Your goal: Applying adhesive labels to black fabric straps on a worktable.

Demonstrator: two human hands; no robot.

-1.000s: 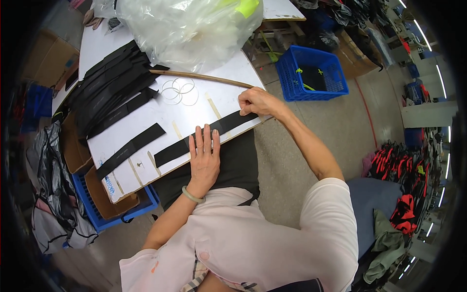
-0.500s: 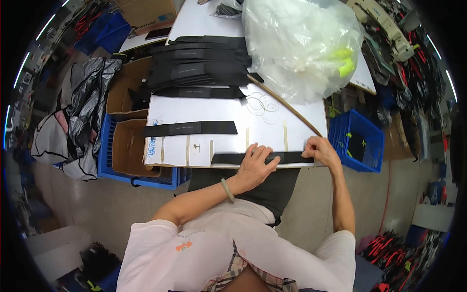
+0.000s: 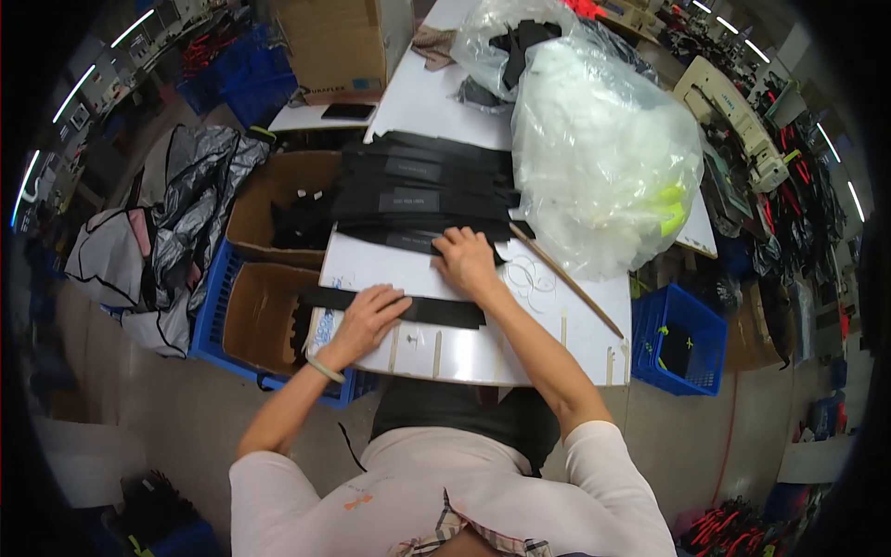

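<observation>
My left hand [image 3: 369,323] lies with its fingers stretched over a black fabric strip [image 3: 445,313], which is flat on the white table toward its left side. Farther off, my right hand [image 3: 469,264] rests its fingertips, slightly apart, on the near edge of a pile of black strips [image 3: 418,181]. The nearest strip of that pile [image 3: 376,234] runs out to the left from under those fingers. Each strip shows a dark label patch near its middle. Right of the pile, a wooden stick [image 3: 568,280] slants across the table beside thin clear rings [image 3: 531,283].
A big clear bag of white stuffing [image 3: 603,158] fills the back right. Cardboard boxes [image 3: 264,320] sit in a blue crate [image 3: 215,306] at the left, and another blue basket [image 3: 682,334] stands at the right. A phone [image 3: 349,111] lies behind.
Both hands have left the strip spot at the front edge; that strip is gone from there. The left moved left onto another strip, the right moved up and left to the pile. The view shifted.
</observation>
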